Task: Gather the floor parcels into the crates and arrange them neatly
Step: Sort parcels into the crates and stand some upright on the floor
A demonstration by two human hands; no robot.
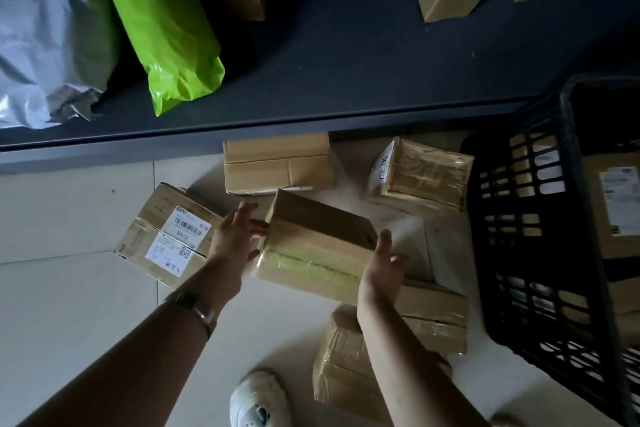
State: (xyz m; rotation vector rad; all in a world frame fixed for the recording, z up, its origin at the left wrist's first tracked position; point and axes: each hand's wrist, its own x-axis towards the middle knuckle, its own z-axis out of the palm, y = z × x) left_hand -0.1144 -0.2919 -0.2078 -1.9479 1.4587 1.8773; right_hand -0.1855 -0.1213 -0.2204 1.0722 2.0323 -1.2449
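**Taped parcel pressed between two palms**

The brown cardboard parcel (313, 246), sealed along its seam with glossy clear tape, is held tilted above the pale floor (69, 288) among other scattered boxes. The left hand (239, 236) and right hand (381, 267) press flat against its ends, fingers straight rather than curled. Just to the right, the black slatted crate (526, 246) holds cardboard parcels with white labels.

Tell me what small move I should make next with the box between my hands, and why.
Probably swing the cardboard box rightward to the black crate. Your left hand and right hand press flat on its two ends, it sits tilted above the other floor parcels, and the crate stands just right of it with a labelled box already inside.
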